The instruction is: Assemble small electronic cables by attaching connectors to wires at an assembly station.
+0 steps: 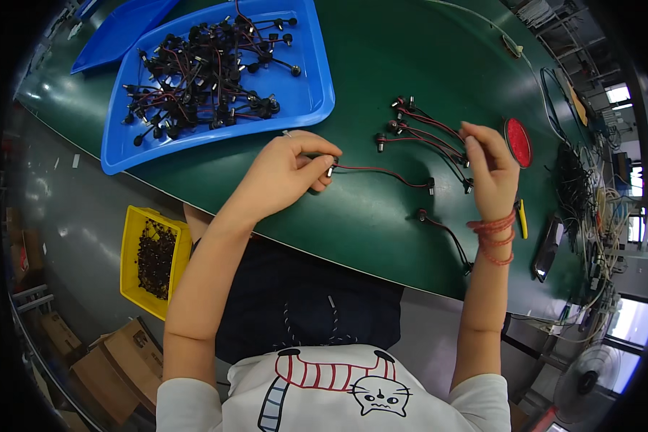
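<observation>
My left hand [288,173] pinches the plug end of a red and black wire lead [381,173] that stretches right across the green table [381,65]. My right hand [491,167] rests its fingertips on the ends of several similar leads [425,129] laid side by side near a round red disc [518,142]. One more lead [446,234] lies alone closer to me. A red cord bracelet wraps my right wrist.
A blue tray [309,86] heaped with tangled leads stands at the back left, with a second blue tray [115,32] behind it. A yellow bin [133,245] of small dark parts sits below the table's edge. Cables, tools and a yellow-handled tool [523,219] crowd the right side.
</observation>
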{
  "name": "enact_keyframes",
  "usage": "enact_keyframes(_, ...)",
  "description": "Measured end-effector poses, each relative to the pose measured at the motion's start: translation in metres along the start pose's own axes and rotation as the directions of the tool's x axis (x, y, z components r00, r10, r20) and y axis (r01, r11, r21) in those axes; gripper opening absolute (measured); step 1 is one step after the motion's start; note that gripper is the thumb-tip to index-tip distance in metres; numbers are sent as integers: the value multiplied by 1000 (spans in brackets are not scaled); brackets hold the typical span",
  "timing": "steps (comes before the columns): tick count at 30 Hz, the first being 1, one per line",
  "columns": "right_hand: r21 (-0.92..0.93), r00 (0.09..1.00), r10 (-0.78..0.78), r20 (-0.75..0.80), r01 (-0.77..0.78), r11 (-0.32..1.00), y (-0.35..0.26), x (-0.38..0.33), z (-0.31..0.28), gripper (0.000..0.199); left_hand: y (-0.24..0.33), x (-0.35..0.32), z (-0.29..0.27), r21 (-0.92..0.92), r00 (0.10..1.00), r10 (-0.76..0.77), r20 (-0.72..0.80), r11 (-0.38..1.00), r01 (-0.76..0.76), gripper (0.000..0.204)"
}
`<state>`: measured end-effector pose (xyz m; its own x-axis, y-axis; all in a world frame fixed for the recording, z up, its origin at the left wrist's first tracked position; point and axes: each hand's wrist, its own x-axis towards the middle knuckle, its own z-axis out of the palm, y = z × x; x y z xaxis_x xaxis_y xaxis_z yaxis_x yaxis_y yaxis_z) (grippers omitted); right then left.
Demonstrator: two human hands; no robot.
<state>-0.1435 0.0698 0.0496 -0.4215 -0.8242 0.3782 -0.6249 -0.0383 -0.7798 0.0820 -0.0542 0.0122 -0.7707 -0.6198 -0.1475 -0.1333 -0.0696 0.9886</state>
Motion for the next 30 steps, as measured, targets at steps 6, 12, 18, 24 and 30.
enact_keyframes(6, -505, 974, -9, -227, -110, 856, 100, 31, -90, 16, 20, -17, 16, 667, 950, 297, -100, 728, -158, 19)
enact_keyframes(12, -743, 937, 260, -232, -343, 575, 148, 48, -120, 22, 27, -10, 69, 704, 960, 276, -44, 690, -166, 19)
enact_keyframes(18, -739, 895, 389, -218, -412, 534, 146, 51, -120, 25, 15, 24, 117, 809, 985, 175, 3, 578, -106, 21)
enact_keyframes(24, -725, 926, 257, -278, -377, 576, 140, 42, -126, 23, -6, 25, 115, 902, 907, 421, 20, 384, -199, 16)
enact_keyframes(30, -739, 943, 157, -294, -328, 588, 137, 32, -128, 21, -13, 3, 107, 963, 876, 483, 17, 228, -144, 20)
